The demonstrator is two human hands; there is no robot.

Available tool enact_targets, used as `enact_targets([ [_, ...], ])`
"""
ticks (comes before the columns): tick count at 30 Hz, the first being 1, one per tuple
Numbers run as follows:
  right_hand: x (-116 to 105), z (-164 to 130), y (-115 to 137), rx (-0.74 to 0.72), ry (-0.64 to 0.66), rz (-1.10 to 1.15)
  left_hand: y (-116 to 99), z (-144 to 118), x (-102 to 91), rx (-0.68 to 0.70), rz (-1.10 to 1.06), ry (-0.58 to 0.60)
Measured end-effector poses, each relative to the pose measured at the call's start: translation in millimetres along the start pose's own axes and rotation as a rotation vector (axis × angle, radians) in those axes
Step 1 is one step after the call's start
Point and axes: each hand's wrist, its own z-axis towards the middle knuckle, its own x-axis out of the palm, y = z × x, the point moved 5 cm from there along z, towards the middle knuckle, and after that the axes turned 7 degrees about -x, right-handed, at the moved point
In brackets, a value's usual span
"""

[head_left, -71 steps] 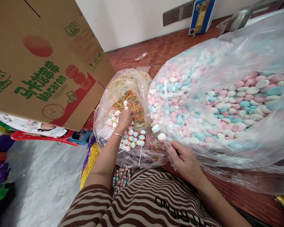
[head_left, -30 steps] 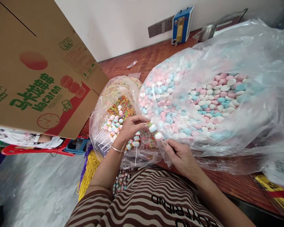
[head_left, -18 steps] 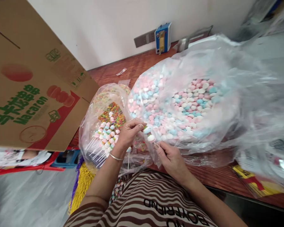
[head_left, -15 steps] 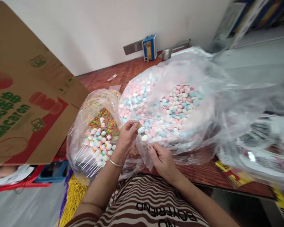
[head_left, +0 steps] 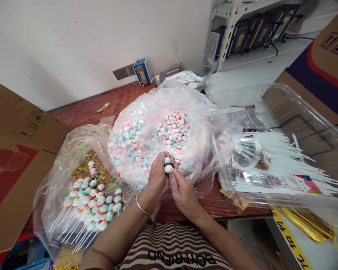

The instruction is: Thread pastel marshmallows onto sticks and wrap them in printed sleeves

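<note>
Head view: a wooden desk [head_left: 81,110] carries a big clear bag [head_left: 146,131] of pink, blue and white candies, and beside it on the person's left a smaller bag [head_left: 59,176] holding colourful candy rings with a row of finished candy sticks [head_left: 90,202] lying on top. To the right a clear bag of thin white sticks [head_left: 284,165] lies near. A cardboard box [head_left: 14,150] stands at the far left. In front of the big bag both hands meet, touching: the left hand [head_left: 157,179] has its grip closed around the candy skewer [head_left: 167,165], whose stacked candies show just above the fingers, while the right hand [head_left: 183,189] pinches it from below. Judging from this, threading goes best with the stick held straight and steady, each piece pressed down gently through its middle so it does not crack or slide askew
</note>
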Motion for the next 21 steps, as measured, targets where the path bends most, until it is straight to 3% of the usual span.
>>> enact_targets([
  [4,0,10,-13,0.013,-0.015,0.072,2,4,3.3,0.044,0.175,-0.023],
  [7,-3,16,-25,0.015,-0.058,0.149,-4,18,2.3,0.002,0.361,0.023],
  [9,-6,18,-34,0.032,-0.102,0.176,-15,40,-1.6,0.021,0.523,0.037],
  [11,-10,17,-39,0.053,-0.146,0.196,-32,70,-6.5,0.181,0.763,-0.021],
  [13,-11,15,-42,0.064,-0.165,0.211,-41,102,-6.0,0.320,1.161,-0.028],
  [16,-11,13,-42,0.073,-0.142,0.228,-37,142,-2.4,0.433,1.691,0.043],
  [18,-10,13,-42,0.093,-0.125,0.245,-34,157,-1.2,0.446,1.832,0.079],
  [21,-12,15,-42,0.116,-0.126,0.276,-36,166,2.6,0.420,1.875,0.111],
])
